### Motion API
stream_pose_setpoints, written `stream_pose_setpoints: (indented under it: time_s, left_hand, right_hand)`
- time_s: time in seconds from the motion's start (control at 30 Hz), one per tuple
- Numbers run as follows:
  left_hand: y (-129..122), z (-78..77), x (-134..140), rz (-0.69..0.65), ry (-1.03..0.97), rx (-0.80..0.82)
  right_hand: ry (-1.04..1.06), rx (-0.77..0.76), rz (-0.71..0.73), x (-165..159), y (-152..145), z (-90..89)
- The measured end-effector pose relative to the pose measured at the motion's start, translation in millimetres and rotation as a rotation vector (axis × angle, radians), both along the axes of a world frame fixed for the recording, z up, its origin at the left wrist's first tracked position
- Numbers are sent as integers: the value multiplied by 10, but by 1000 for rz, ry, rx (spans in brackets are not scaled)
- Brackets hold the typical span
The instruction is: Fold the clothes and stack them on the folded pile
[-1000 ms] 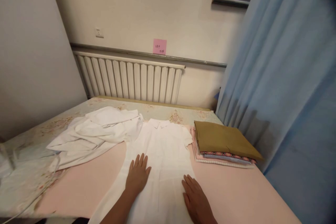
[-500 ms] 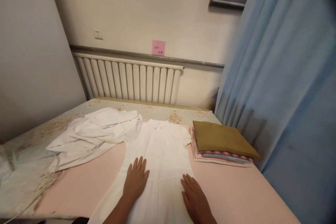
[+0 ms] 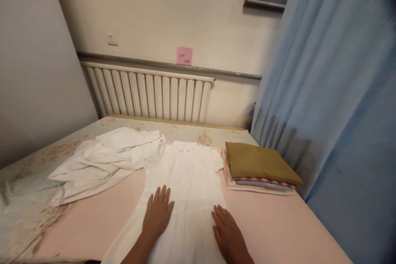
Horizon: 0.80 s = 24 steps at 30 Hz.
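A white collared garment [image 3: 187,177], like a long shirt or dress, lies spread out with its collar at the far end. My left hand [image 3: 158,210] rests flat on its left part, fingers spread. Flat on the right side of the cloth is my right hand [image 3: 228,231], fingers stretched out. Neither hand grips anything. The garment's lower end runs out of view at the bottom. Under it is a pink cloth [image 3: 262,222].
A rumpled heap of white cloth [image 3: 108,156] lies at left on a floral cover [image 3: 204,137]. Folded fabrics [image 3: 262,163], olive on top, are stacked at right beside a blue curtain [image 3: 315,70]. A thin cord [image 3: 46,231] crosses the left side. Behind stands a radiator [image 3: 148,93].
The view has shifted slightly, so most things appear a little further left. Both hands stay flat on the white garment in about the same places.
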<state>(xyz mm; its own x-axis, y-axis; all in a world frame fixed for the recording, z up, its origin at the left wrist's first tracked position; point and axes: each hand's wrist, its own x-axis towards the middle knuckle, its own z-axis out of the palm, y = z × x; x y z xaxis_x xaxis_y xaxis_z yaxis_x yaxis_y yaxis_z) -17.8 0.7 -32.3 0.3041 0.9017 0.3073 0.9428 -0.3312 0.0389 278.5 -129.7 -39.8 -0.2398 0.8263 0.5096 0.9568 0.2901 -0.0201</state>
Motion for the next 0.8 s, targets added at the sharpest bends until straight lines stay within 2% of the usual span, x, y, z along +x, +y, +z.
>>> stream_pose_setpoints:
  time_s: [0.27,0.8]
  left_hand:
    - [-21,71,21,7,-1,-38]
    - [-22,83,23,7,1,-27]
  right_hand:
    - [12,-34,-4,-2,-6,35]
    - [-37,-4,-10,-9,-7,28]
